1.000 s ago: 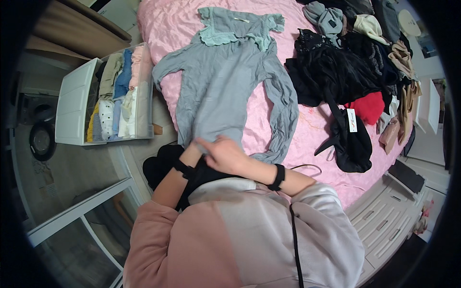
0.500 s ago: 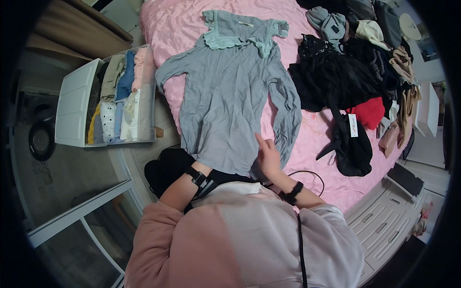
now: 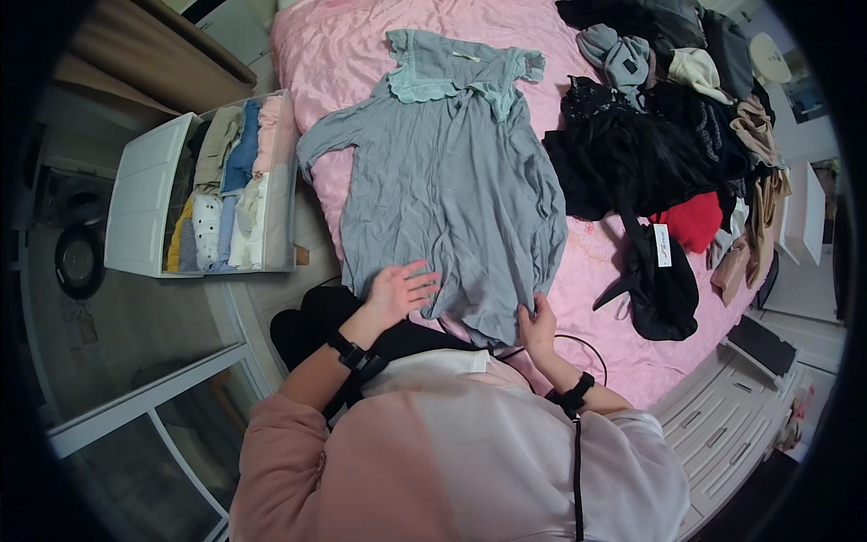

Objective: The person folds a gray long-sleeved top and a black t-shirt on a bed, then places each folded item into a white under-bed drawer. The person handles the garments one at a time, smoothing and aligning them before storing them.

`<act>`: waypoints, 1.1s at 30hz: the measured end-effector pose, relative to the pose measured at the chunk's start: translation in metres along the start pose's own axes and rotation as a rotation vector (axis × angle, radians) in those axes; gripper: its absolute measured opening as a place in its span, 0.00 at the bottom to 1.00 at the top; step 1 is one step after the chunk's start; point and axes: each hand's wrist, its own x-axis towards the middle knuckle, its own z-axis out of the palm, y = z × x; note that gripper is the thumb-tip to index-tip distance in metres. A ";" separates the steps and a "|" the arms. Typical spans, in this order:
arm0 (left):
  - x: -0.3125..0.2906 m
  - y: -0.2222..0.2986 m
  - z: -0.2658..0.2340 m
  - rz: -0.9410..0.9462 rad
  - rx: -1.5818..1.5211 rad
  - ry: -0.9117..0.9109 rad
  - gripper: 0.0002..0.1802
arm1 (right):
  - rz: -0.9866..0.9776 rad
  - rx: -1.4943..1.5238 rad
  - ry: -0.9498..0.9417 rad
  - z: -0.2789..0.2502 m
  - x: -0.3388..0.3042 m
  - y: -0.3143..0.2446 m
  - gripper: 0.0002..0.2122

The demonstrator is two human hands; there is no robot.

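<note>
A wrinkled grey-blue dress [image 3: 452, 199] with a broad mint ruffled collar [image 3: 424, 88] lies spread on the pink bed, its hem toward me. Its left sleeve sticks out to the side; the right one can hardly be told from the body. My left hand [image 3: 400, 291] is open, fingers spread, over the left part of the hem. At the right corner of the hem, my right hand [image 3: 537, 330] has the dress edge between thumb and fingers. Each wrist wears a black strap.
Folded clothes stand in a clear storage box [image 3: 280, 217] left of the bed. Black garments [image 3: 632, 154], a red piece [image 3: 691, 219] and a tagged black item [image 3: 664, 289] lie to the right on the pink bedspread [image 3: 596, 316]. A white drawer cabinet [image 3: 722, 434] stands at lower right.
My left hand has come out from the hem and now shows spread fingers. The right hand has moved right and down to the hem's corner. The dress's right side now looks wider.
</note>
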 end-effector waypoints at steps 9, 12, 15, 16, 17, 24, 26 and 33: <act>0.017 0.055 -0.048 0.809 1.523 1.035 0.43 | -0.740 -0.598 0.032 0.005 0.009 -0.067 0.34; 0.015 0.073 -0.076 0.469 1.251 0.718 0.37 | -0.489 -0.576 -0.209 0.052 0.029 -0.092 0.28; 0.006 0.073 -0.091 0.361 0.943 0.527 0.28 | -0.496 -0.574 -0.255 0.080 0.038 -0.096 0.23; 0.001 0.076 -0.094 0.287 0.939 0.549 0.29 | -0.517 -0.606 -0.231 0.084 0.035 -0.095 0.21; -0.004 0.077 -0.094 0.203 0.920 0.575 0.30 | -0.601 -0.472 -0.269 0.086 0.033 -0.095 0.21; -0.035 0.066 -0.106 0.234 0.972 0.353 0.31 | -0.797 -0.375 -0.586 0.082 0.030 -0.109 0.24; -0.031 0.060 -0.119 0.350 0.997 0.302 0.30 | -0.904 -0.262 -0.216 0.090 0.048 -0.112 0.25; -0.017 0.063 -0.133 0.140 1.364 0.400 0.39 | -0.973 -0.763 -0.139 0.105 0.070 -0.124 0.22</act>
